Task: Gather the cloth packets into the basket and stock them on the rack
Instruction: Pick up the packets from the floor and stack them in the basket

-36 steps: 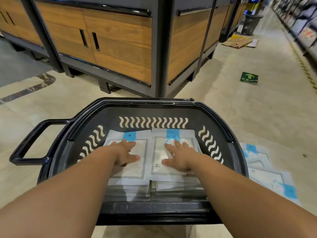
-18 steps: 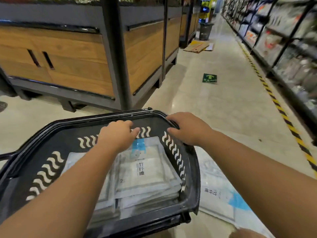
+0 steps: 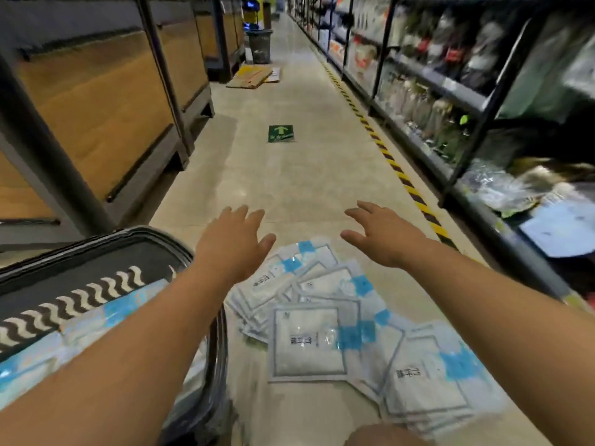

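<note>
The left hand (image 3: pixel 231 243) and right hand (image 3: pixel 383 236) hover over the cloth packets (image 3: pixel 309 342) fanned on the floor (image 3: pixel 306 175) just right of the basket (image 3: pixel 106 284), each grip spread and holding nothing. I'd square the slippery fan into one stack, then lift it over the rim. The rack (image 3: pixel 467 101) lines the right; cardboard (image 3: pixel 251 75) and a bin (image 3: pixel 260 45) sit far off.

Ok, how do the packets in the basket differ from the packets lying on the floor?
The packets in the basket sit within the black basket; the packets on the floor lie loose beside it, to its right. The floor ones are fanned out, overlapping at differing angles; the basket ones look stacked flat, though blur hides detail. Both sets are white with blue patches.
</note>
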